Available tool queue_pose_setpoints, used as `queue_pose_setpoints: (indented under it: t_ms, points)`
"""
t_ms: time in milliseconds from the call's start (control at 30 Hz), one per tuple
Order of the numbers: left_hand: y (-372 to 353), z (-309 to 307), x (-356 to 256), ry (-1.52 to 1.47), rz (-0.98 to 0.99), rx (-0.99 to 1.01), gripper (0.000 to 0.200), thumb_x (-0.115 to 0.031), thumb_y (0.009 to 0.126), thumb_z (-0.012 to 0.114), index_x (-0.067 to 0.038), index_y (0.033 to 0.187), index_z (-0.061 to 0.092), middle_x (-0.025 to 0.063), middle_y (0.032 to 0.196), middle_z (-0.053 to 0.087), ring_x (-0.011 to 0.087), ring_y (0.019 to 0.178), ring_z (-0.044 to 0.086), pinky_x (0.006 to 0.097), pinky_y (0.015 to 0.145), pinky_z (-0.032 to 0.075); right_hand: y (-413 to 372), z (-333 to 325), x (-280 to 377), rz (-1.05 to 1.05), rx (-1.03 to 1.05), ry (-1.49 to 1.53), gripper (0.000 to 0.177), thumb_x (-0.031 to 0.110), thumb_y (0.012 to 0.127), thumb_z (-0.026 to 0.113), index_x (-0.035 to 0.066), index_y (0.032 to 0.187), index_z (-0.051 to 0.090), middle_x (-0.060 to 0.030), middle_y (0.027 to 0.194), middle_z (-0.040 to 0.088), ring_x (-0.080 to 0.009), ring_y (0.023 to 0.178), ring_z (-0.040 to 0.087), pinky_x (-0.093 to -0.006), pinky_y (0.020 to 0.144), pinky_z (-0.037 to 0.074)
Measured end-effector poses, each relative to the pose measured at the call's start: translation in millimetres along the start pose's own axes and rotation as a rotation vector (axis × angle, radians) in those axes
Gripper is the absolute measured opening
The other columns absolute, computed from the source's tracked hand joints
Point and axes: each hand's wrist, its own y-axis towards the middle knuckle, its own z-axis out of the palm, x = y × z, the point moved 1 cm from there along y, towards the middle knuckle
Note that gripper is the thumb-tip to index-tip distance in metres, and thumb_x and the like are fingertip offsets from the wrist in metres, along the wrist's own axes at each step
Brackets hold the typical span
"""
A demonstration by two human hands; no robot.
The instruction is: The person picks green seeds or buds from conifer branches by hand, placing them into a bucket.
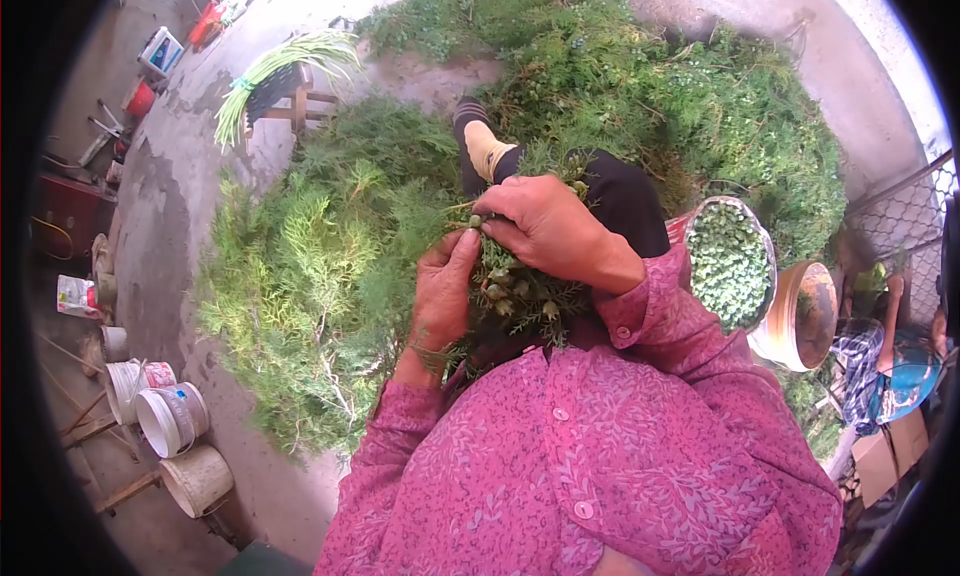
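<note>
A small green cone (475, 220) sits between the fingertips of both hands, above my lap. My left hand (445, 286) comes from below, its thumb and finger pinched on the cone. From the right, my right hand (555, 226) closes its thumb and fingers at the same cone; its fingertips partly hide their grip. Beneath the hands, an evergreen sprig (520, 291) bearing several brownish-green cones lies across my dark-trousered legs. At my right knee stands a bucket (769, 246) filled with green cones.
Cut evergreen branches (310, 276) heap on the left, with another large pile (680, 106) ahead. A yellowish bucket (800, 316) leans beside the cone bucket. Long green stems (270, 76) lie on a small stool. White buckets (170, 416) line the left side. Another person's arm (890, 316) shows far right.
</note>
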Motion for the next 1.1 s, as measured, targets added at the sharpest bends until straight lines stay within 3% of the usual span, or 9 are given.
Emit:
queue_pose_setpoints:
  t_ms: [167, 233, 367, 667, 767, 867, 967, 1067, 1100]
  points:
    - [0.5, 7.7, 2.3, -0.001, 0.016, -0.056, 0.017, -0.016, 0.086, 0.057, -0.006, 0.097, 0.061, -0.0021, 0.087, 0.06, 0.0064, 0.076, 0.053, 0.0224, 0.066, 0.044, 0.0, -1.3, 6.1, 0.107, -0.049, -0.112, 0.011, 0.006, 0.073, 0.058, 0.002, 0.083, 0.055, -0.0149, 0.071, 0.054, -0.0344, 0.069, 0.054, -0.0401, 0.061, 0.043]
    - [-10.2, 34.8, -19.2, -0.228, -0.05, -0.091, 0.016, -0.015, 0.084, 0.058, -0.006, 0.098, 0.06, -0.0019, 0.087, 0.06, 0.0067, 0.075, 0.053, 0.0228, 0.063, 0.044, -0.4, -0.3, 0.5, 0.052, -0.005, -0.084, 0.01, 0.006, 0.073, 0.058, 0.002, 0.082, 0.055, -0.0148, 0.072, 0.054, -0.0343, 0.07, 0.054, -0.0403, 0.061, 0.043]
    - [1.1, 12.1, -6.5, -0.08, -0.079, -0.076, 0.015, -0.014, 0.083, 0.059, -0.008, 0.097, 0.059, -0.0007, 0.086, 0.06, 0.0096, 0.075, 0.055, 0.0244, 0.064, 0.046, -0.8, -2.5, 1.1, 0.03, 0.018, -0.066, 0.011, 0.006, 0.072, 0.058, 0.002, 0.083, 0.055, -0.0145, 0.073, 0.054, -0.0341, 0.069, 0.054, -0.0401, 0.061, 0.043]
    - [2.9, 0.3, -4.2, -0.272, -0.219, -0.024, 0.016, -0.005, 0.081, 0.055, -0.006, 0.097, 0.057, 0.0072, 0.093, 0.061, 0.018, 0.08, 0.06, 0.0317, 0.069, 0.051, 1.8, 1.8, 0.0, 0.022, 0.012, -0.074, 0.012, 0.005, 0.072, 0.058, 0.002, 0.083, 0.056, -0.0138, 0.072, 0.054, -0.0335, 0.069, 0.054, -0.0403, 0.059, 0.043]
    - [0.8, 1.5, -5.3, -0.215, -0.219, -0.117, 0.011, -0.006, 0.079, 0.06, -0.008, 0.09, 0.059, 0.0027, 0.08, 0.061, 0.0145, 0.069, 0.06, 0.0278, 0.06, 0.05, 2.7, 3.6, 0.9, 0.032, -0.038, -0.067, 0.011, 0.005, 0.073, 0.058, 0.002, 0.083, 0.055, -0.0139, 0.071, 0.053, -0.0336, 0.068, 0.054, -0.0405, 0.059, 0.043]
    - [-0.6, -0.5, 1.0, -0.167, -0.223, 0.022, 0.016, -0.007, 0.078, 0.061, -0.007, 0.093, 0.057, 0.0037, 0.082, 0.061, 0.0154, 0.071, 0.06, 0.0286, 0.061, 0.05, 8.0, -0.9, 0.5, 0.11, -0.177, -0.186, 0.01, 0.005, 0.074, 0.058, 0.002, 0.083, 0.056, -0.0143, 0.071, 0.054, -0.0333, 0.067, 0.054, -0.039, 0.058, 0.043]
    - [-6.8, 0.1, 3.2, -0.179, -0.237, -0.067, 0.019, -0.007, 0.079, 0.059, -0.007, 0.098, 0.055, 0.0051, 0.087, 0.061, 0.0166, 0.076, 0.06, 0.0307, 0.066, 0.05, 15.7, -17.5, 6.4, 0.02, -0.242, -0.073, 0.011, 0.007, 0.075, 0.059, 0.001, 0.085, 0.058, -0.0165, 0.072, 0.054, -0.0315, 0.065, 0.054, -0.0347, 0.057, 0.043]
    - [1.2, -9.8, 3.8, -0.295, -0.219, -0.022, 0.021, -0.01, 0.083, 0.054, -0.006, 0.104, 0.053, 0.0071, 0.095, 0.06, 0.0177, 0.08, 0.059, 0.0331, 0.071, 0.05, 11.4, -26.9, 13.5, -0.03, -0.137, 0.099, 0.013, 0.008, 0.077, 0.059, 0.0, 0.088, 0.059, -0.0115, 0.07, 0.057, -0.0218, 0.061, 0.055, -0.0283, 0.057, 0.044]
    - [0.4, -9.4, 2.2, -0.32, -0.214, -0.024, 0.021, -0.013, 0.085, 0.051, -0.006, 0.105, 0.053, 0.0076, 0.097, 0.06, 0.0187, 0.081, 0.06, 0.0347, 0.072, 0.049, 8.6, -34.2, 18.6, 0.102, -0.145, 0.28, 0.013, 0.01, 0.078, 0.058, 0.0, 0.086, 0.06, -0.0088, 0.069, 0.057, -0.0179, 0.061, 0.054, -0.0272, 0.056, 0.043]
